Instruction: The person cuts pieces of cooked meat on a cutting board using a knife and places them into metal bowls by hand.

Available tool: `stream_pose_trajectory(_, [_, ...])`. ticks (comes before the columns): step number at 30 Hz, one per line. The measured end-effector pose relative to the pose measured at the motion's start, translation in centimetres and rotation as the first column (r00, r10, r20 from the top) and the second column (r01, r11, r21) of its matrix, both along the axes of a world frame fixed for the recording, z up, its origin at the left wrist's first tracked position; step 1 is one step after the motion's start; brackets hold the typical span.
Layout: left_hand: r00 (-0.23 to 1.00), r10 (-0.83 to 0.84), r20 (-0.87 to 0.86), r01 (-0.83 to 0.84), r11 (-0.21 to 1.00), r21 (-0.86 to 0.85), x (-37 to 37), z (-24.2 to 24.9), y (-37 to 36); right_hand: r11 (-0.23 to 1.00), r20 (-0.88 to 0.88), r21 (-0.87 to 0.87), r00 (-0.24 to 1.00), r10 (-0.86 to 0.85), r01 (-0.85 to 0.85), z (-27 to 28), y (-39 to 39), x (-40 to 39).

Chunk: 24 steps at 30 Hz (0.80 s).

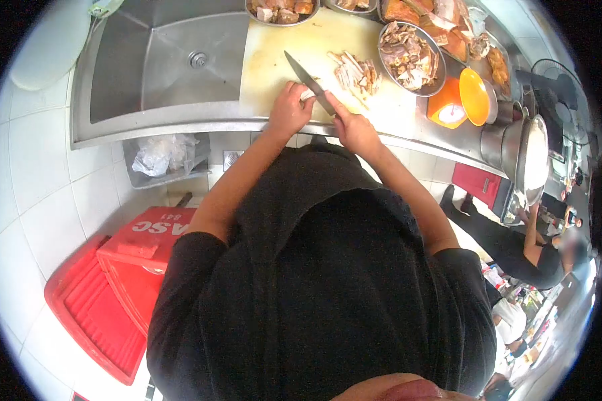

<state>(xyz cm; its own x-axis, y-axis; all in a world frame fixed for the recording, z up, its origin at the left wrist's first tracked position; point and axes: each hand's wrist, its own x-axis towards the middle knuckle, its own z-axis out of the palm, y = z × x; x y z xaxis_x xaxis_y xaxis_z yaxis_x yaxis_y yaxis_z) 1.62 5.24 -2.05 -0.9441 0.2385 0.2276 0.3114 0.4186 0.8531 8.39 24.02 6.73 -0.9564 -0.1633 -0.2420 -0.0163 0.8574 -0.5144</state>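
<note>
On cutting board (274, 60), right hand (356, 130) fingers gripping knife (309, 83), left hand (289, 110) fingers curled over meat piece (308, 95)

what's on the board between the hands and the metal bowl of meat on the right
A pile of sliced meat lies on the cutting board there, seen in the head view, short of the bowl.

Steel sink (174, 60) sat left of the cutting area, drain at its middle. A metal bowl of chopped meat (411, 57) stood to the right, orange scale (448, 107) beside it. Red crates (114, 287) were stacked on the tiled floor. A bin with crumpled plastic (164, 157) hung under the desk.
</note>
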Motion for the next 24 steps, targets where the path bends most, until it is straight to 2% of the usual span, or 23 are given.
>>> stream_pose_trajectory(3, [0.998, 0.007, -0.059, -0.007, 1.0, 0.009, -0.1, 0.4, 0.2, 0.999, 0.039, 0.032, 0.999, -0.005, 0.004, 0.1, 0.2, 0.3])
stream_pose_trajectory(6, [0.998, 0.003, -0.066, -0.002, 1.0, 0.013, -0.3, 0.7, -0.1, 0.956, -0.088, -0.293, 0.994, -0.058, 0.03, 0.6, 1.2, 1.3])
stream_pose_trajectory(8, [0.991, 0.013, -0.13, -0.01, 1.0, 0.023, -0.2, 1.0, -0.2, 0.927, 0.033, -0.331, 0.984, -0.174, 0.176, 1.4, 2.5, 2.9])
stream_pose_trajectory(10, [0.995, -0.029, -0.1, 0.027, 0.999, -0.025, -0.4, 1.5, -0.3, 0.867, 0.165, -0.384, 0.948, -0.273, 0.317, 2.4, 4.0, 4.1])
stream_pose_trajectory(13, [0.994, -0.093, -0.048, 0.089, 0.992, -0.092, -0.6, 2.2, 0.1, 0.744, 0.479, -0.392, 0.81, -0.337, 0.541, 4.1, 5.1, 5.1])
stream_pose_trajectory(16, [0.988, -0.147, -0.051, 0.14, 0.981, -0.134, -1.0, 2.7, 0.1, 0.719, 0.502, -0.471, 0.825, -0.258, 0.511, 2.8, 4.8, 5.6])
stream_pose_trajectory(17, [0.987, -0.153, -0.053, 0.145, 0.981, -0.13, -0.8, 3.0, 0.2, 0.743, 0.517, -0.426, 0.813, -0.269, 0.516, 2.8, 4.8, 5.4])
stream_pose_trajectory(20, [0.989, -0.129, -0.073, 0.124, 0.99, -0.073, -1.4, 2.6, 0.4, 0.711, 0.416, -0.557, 0.885, -0.209, 0.43, -1.0, 4.9, 5.4])
stream_pose_trajectory(21, [0.993, -0.107, -0.053, 0.104, 0.993, -0.061, -1.3, 3.1, 0.6, 0.745, 0.312, -0.563, 0.927, -0.209, 0.358, -1.2, 4.6, 5.2])
stream_pose_trajectory(22, [0.996, -0.086, -0.032, 0.084, 0.995, -0.047, -1.6, 3.6, 0.7, 0.744, 0.361, -0.541, 0.907, -0.215, 0.392, 0.9, 4.0, 4.4])
stream_pose_trajectory(24, [0.994, -0.045, -0.103, 0.044, 0.999, -0.014, -3.1, 4.4, 0.8, 0.744, 0.463, -0.486, 0.857, -0.227, 0.459, 5.0, 3.2, 3.2])
